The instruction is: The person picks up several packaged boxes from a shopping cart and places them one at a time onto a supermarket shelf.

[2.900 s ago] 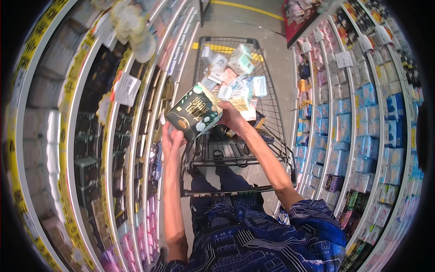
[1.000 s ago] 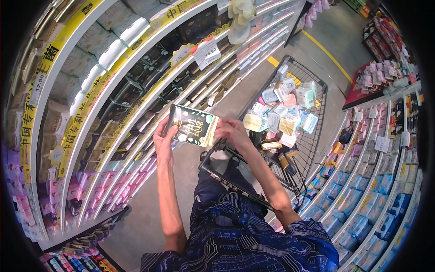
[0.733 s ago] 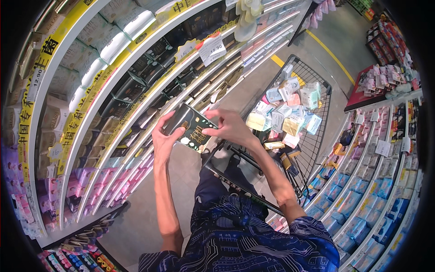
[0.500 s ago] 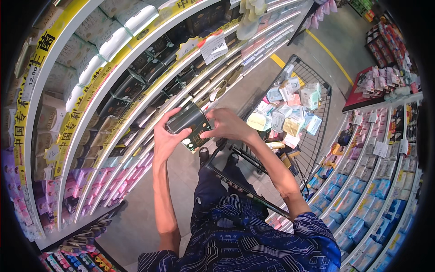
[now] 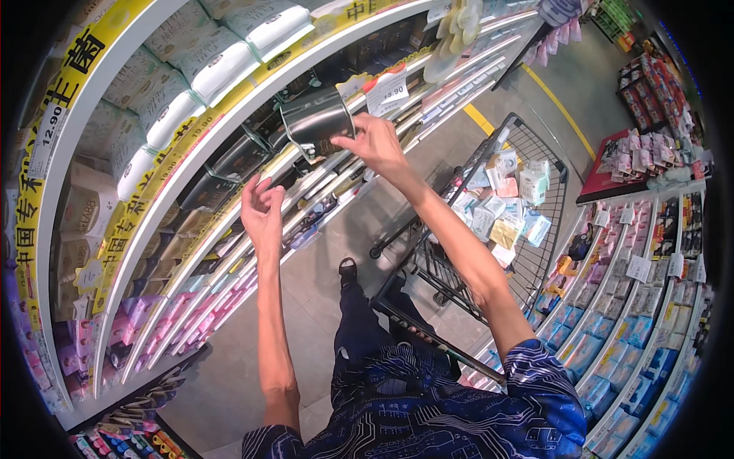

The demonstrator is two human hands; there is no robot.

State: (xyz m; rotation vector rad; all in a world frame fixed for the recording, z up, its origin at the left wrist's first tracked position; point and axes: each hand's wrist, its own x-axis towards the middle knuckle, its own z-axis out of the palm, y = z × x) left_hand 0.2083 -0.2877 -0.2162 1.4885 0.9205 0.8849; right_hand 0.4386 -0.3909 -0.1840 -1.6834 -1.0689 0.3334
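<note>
My right hand (image 5: 376, 147) grips a dark green, glossy package (image 5: 316, 124) by its right edge, thumb on the near side. The package is held up at the front of a shelf (image 5: 264, 82) where similar dark packages (image 5: 238, 155) stand in a row. My left hand (image 5: 262, 213) is apart from it, lower and to the left. Its fingers are loosely bent and spread, with nothing in them, close to the shelf edges.
A black wire shopping cart (image 5: 547, 200) with many soft packs (image 5: 507, 229) in it stands to my right. White packs (image 5: 222, 74) fill the upper left shelf. A price card (image 5: 388, 92) hangs by the package. Shelves with blue packs (image 5: 599, 329) line the right side.
The dark green package has moved up and away to the shelf in my right hand. My left hand has let go of it and drawn back to the left.
</note>
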